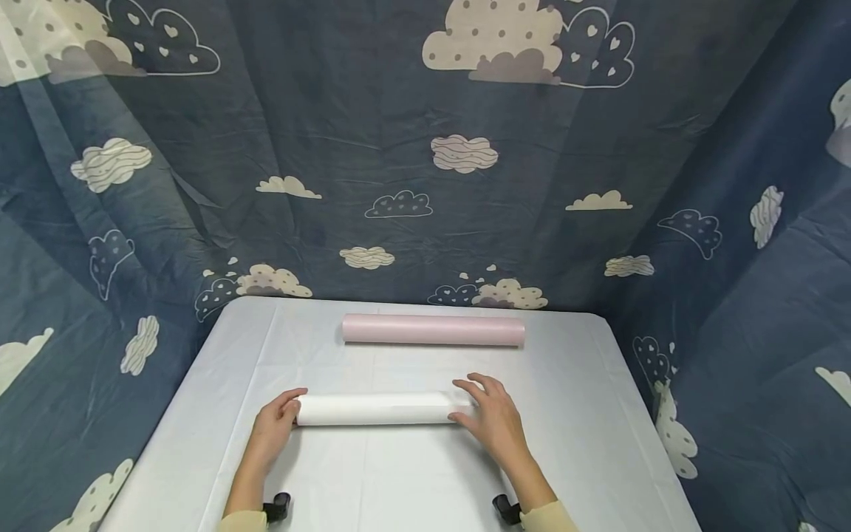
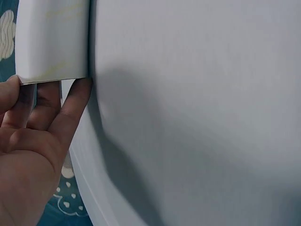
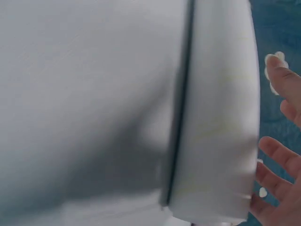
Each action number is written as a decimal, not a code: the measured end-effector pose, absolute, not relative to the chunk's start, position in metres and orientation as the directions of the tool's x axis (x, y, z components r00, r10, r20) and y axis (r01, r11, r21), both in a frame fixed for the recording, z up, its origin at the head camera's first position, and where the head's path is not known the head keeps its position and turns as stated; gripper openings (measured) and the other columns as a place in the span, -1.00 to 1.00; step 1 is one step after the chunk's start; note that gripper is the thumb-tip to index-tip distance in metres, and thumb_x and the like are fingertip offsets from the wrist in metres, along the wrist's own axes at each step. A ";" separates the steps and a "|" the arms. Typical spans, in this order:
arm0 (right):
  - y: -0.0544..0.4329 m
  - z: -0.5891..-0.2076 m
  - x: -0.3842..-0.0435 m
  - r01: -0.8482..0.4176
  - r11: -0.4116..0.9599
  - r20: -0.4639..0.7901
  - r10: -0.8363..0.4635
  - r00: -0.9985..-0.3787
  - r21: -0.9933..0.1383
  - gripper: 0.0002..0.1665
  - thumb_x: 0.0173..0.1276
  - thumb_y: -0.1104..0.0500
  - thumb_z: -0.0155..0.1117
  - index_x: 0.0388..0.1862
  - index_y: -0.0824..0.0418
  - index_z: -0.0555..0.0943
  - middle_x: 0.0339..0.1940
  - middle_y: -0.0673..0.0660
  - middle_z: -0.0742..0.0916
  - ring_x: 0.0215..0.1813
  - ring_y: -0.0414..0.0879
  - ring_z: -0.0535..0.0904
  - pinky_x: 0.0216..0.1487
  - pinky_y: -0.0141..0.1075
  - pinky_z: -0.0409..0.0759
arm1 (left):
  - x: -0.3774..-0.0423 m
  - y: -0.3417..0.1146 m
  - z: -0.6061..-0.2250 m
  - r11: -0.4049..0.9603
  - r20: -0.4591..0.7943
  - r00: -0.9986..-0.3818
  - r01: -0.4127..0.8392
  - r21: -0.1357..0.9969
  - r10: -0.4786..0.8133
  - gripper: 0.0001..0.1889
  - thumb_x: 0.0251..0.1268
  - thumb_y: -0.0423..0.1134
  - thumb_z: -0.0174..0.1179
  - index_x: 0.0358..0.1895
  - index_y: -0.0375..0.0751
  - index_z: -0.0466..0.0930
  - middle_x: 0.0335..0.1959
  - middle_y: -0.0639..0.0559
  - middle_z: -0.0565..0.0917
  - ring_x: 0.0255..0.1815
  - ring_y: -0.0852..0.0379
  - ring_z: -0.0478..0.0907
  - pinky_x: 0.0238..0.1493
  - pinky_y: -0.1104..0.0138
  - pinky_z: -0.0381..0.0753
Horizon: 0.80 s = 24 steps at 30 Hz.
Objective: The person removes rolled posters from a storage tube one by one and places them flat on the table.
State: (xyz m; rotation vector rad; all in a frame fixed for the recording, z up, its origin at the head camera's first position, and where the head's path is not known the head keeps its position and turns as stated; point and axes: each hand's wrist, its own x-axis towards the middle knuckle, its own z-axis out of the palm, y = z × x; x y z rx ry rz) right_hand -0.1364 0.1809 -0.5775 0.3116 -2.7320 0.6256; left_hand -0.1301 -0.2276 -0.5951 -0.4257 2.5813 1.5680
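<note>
A white roll (image 1: 379,408), like rolled paper or film, lies crosswise on the white table. At its left end my left hand (image 1: 274,425) holds the rim. In the left wrist view the fingers (image 2: 70,106) of that hand meet the end of the roll, some tips hidden behind it. My right hand (image 1: 495,421) is around the roll's right end with fingers spread. In the right wrist view its fingers (image 3: 280,153) are beside the roll's edge, loosely apart and not closed on it. Whether they touch it is hard to tell.
A pale pink roll (image 1: 433,330) lies near the table's back edge, roughly parallel to the white one. The white-covered table (image 1: 565,414) has rounded back corners. Dark blue cloud-patterned fabric (image 1: 346,96) hangs behind and on both sides.
</note>
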 end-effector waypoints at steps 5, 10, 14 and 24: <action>0.185 -0.588 -0.133 -0.253 0.903 0.343 -0.129 -0.930 -0.346 -0.29 0.00 -0.05 0.77 0.19 -0.11 0.75 0.26 0.10 0.74 0.34 0.14 0.63 0.23 0.11 0.67 | -0.132 -0.217 -0.596 0.429 -0.214 -0.962 -0.268 0.863 -0.171 -0.60 0.73 -0.22 -0.03 0.46 -0.16 0.55 0.21 -0.26 0.73 0.17 -0.05 0.69 0.04 0.28 0.72; 0.188 -0.594 -0.134 -0.226 0.922 0.305 -0.127 -0.944 -0.316 -0.39 0.05 -0.05 0.74 0.13 -0.12 0.77 0.21 0.06 0.77 0.33 0.10 0.63 0.34 0.08 0.62 | -0.133 -0.214 -0.590 0.535 -0.172 -0.973 -0.228 0.814 -0.155 -0.61 0.72 -0.20 0.00 0.43 -0.15 0.58 -0.05 -0.16 0.77 -0.09 0.07 0.64 -0.12 0.31 0.60; 0.189 -0.597 -0.136 -0.212 0.932 0.289 -0.125 -0.949 -0.293 -0.48 0.09 -0.06 0.71 0.08 -0.12 0.79 0.16 0.04 0.78 0.32 0.08 0.63 0.36 0.07 0.60 | -0.137 -0.212 -0.573 0.686 -0.065 -0.989 -0.139 0.714 -0.132 -0.64 0.66 -0.20 0.10 0.35 -0.19 0.64 -0.04 -0.17 0.76 -0.12 -0.02 0.68 -0.17 0.20 0.63; 0.189 -0.600 -0.133 -0.196 0.935 0.279 -0.111 -0.954 -0.297 -0.51 0.11 -0.04 0.70 0.05 -0.12 0.80 0.15 0.02 0.78 0.32 0.07 0.63 0.37 0.06 0.60 | -0.162 -0.176 -0.529 0.786 0.070 -0.985 0.168 0.595 0.158 -0.51 0.40 -0.12 0.43 0.37 -0.01 0.66 0.47 -0.16 0.53 0.49 -0.35 0.45 0.42 -0.27 0.47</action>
